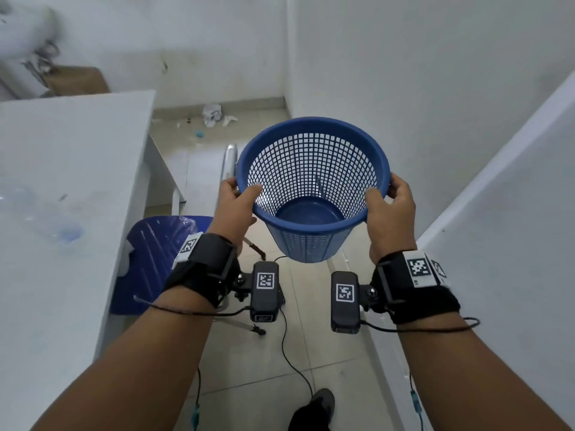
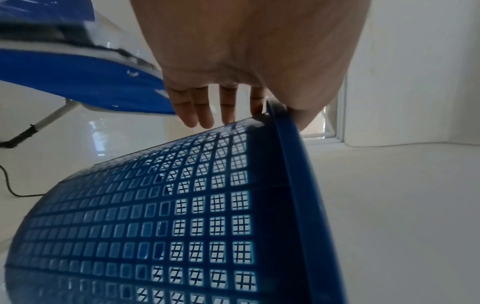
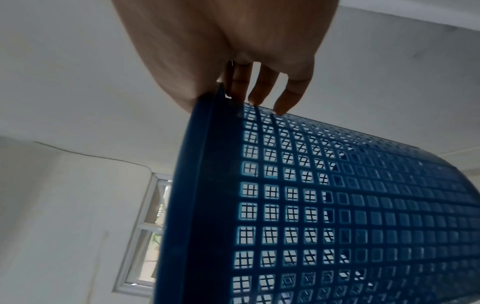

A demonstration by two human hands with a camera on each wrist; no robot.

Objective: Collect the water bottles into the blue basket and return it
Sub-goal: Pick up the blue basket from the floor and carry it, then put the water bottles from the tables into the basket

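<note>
The blue basket (image 1: 312, 141) is held in the air above the tiled floor (image 1: 264, 368), between a white table (image 1: 62, 150) and the wall; the left hand (image 1: 235, 209) and right hand (image 1: 392, 209) each pinch opposite sides of its rim, thumb inside, fingers outside. It contains nothing, its solid base bare. Judgement: carrying it level with the mouth upward suits loading; a blurred object on the table may be a bottle, unconfirmed.

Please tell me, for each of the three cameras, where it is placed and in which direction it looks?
Head: on the head, looking down at the blue basket; both forearms, left hand, right hand and a shoe show.
Left wrist: along the left hand toward the basket's mesh wall; palm and fingers show.
Right wrist: along the right hand toward the wall; palm and fingers show.
All three share the basket.
</note>
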